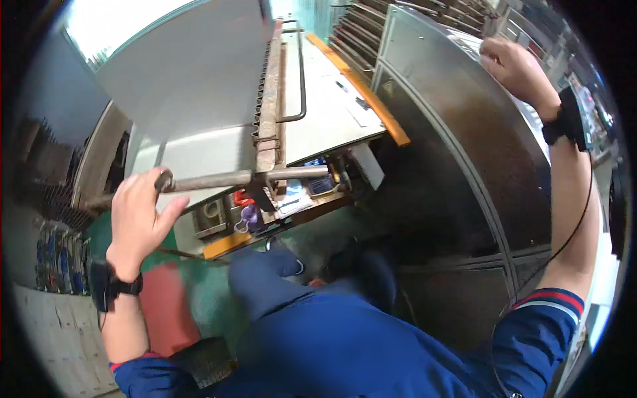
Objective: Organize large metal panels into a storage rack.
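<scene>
My left hand (141, 215) is at the left part of a round metal bar (212, 180), its fingers bent over the bar and partly hidden, its thumb sticking out below. The bar crosses the near end of a long, worn clamp beam (269, 99) with a toothed edge. Beside that beam rises a large grey board (192, 79). Up at the far right, my right hand (521, 69) has its fingers curled at the top edge of a tall dark panel (458, 132) with a metal frame. Its fingertips are partly hidden. Both wrists carry black straps with devices.
A white-topped table (318, 86) with an orange edge strip (361, 89) bears papers and a pen. Under it, an open shelf (292, 205) holds purple-handled scissors (248, 217) and small items. A rack (358, 33) stands behind. A red mat (166, 305) lies on the green floor.
</scene>
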`<control>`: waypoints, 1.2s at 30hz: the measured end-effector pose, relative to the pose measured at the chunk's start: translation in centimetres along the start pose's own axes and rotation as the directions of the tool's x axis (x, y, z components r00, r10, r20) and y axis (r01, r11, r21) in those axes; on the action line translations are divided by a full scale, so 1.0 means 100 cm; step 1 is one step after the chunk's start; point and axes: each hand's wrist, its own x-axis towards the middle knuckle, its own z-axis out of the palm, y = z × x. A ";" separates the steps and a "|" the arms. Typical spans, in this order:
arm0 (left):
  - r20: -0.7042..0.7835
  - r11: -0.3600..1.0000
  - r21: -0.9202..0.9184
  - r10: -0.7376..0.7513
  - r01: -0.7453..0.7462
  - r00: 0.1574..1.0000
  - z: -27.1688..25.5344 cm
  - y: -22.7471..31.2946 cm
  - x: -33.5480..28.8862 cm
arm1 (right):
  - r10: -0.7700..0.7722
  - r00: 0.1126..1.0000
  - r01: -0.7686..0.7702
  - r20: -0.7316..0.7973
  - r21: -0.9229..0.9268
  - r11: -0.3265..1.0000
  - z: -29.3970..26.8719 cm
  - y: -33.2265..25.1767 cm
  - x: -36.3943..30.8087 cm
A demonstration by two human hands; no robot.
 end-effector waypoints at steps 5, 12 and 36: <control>0.067 0.986 -0.160 0.063 -0.052 0.996 -0.008 0.026 0.031 | 0.236 0.958 -0.251 0.165 0.074 0.965 -0.004 0.025 -0.071; -0.080 0.984 -0.172 0.042 -0.055 0.996 0.038 0.028 0.074 | 0.296 0.938 -0.307 0.181 0.035 0.951 0.025 0.032 -0.023; -0.004 0.976 -0.209 -0.058 0.056 0.998 0.023 0.008 0.050 | 0.355 -0.611 -0.769 -0.708 0.637 -0.053 -0.162 0.188 -0.521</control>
